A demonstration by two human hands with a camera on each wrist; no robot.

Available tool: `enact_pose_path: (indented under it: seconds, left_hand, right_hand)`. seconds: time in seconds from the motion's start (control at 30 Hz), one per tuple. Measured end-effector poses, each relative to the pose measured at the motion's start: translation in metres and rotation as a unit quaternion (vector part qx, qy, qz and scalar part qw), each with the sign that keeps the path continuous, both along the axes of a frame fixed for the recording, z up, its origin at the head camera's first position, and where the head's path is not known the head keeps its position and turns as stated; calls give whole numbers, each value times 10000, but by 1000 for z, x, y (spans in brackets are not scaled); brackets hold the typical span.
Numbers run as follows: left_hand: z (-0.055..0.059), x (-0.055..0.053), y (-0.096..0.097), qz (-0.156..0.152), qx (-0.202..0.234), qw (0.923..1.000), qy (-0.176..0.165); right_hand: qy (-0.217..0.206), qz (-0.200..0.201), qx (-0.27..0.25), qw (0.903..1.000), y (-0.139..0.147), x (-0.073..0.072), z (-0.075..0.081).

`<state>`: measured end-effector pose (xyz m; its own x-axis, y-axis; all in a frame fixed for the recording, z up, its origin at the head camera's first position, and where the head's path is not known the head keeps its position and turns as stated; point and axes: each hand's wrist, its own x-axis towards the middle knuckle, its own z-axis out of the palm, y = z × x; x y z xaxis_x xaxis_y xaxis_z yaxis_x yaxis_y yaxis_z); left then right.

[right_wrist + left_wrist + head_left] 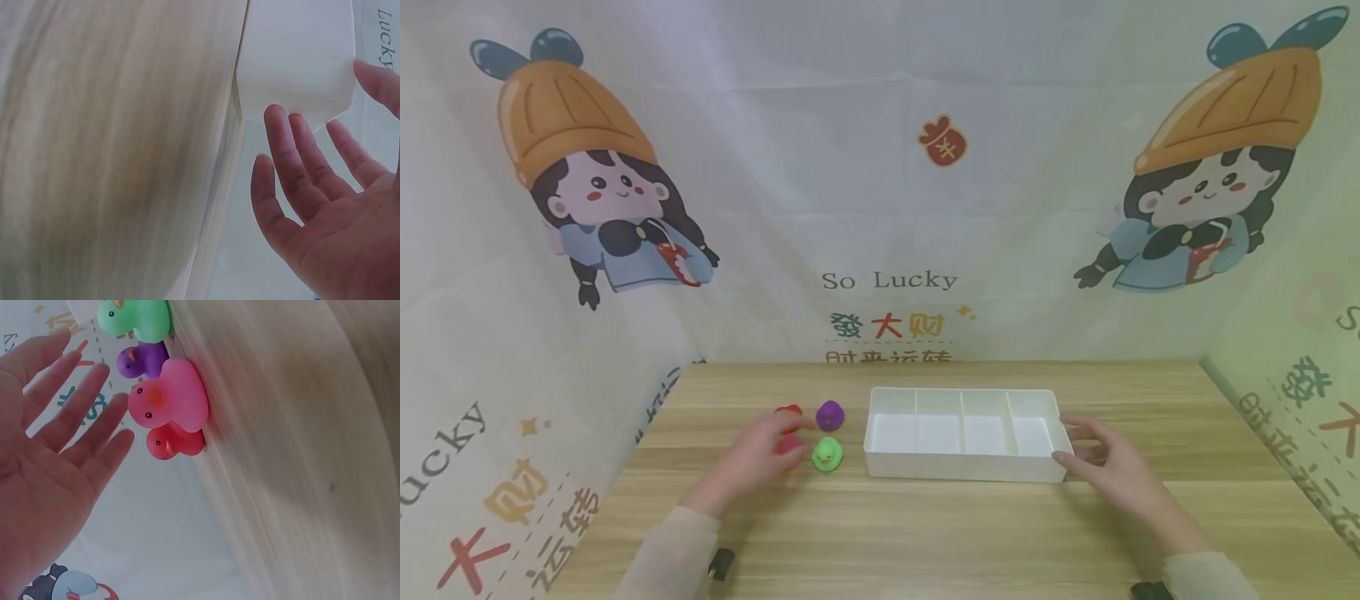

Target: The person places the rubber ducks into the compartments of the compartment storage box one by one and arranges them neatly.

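Observation:
Rubber ducks stand in a small cluster left of the box: a green duck (827, 455), a purple duck (831, 415), a pink duck (169, 397) and a red duck (175, 441). Over the pink and red ones reaches my left hand (758, 446), partly hiding both in the head view. Its fingers are spread and hold nothing in the left wrist view. A white box (966, 467) with compartments lies to the right. At its right end is my right hand (1108, 458), thumb at the near rim corner, fingertips against the end wall, fingers loosely spread.
The ducks and box stand on a wood-grain table (925, 533). A printed cloth (880, 183) hangs behind it and along both sides. Black clips (721, 564) show near each sleeve at the table's front.

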<state>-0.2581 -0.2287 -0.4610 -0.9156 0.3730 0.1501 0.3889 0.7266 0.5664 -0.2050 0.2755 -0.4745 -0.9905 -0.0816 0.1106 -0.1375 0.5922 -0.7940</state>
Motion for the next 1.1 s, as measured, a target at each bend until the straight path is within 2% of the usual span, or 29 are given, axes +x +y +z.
enact_pose_path:
  seconds: [0.13, 0.3, 0.77, 1.1]
  left_hand:
    - [-1, -2, 4, -223, -144, 9996, -10]
    - [-1, -3, 8, -311, -196, 9992, -161]
    - [-5, -3, 11, -314, -125, 9977, -594]
    - [-8, -6, 14, -272, -142, 9981, -538]
  right_hand:
    - [-58, 52, -107, 9999, 1, 0, -1]
    - [-97, 89, -225, 9997, 1, 0, -1]
    - [-173, 165, -247, 9994, 3, 0, -2]
    - [-202, 125, -212, 9995, 2, 0, -1]
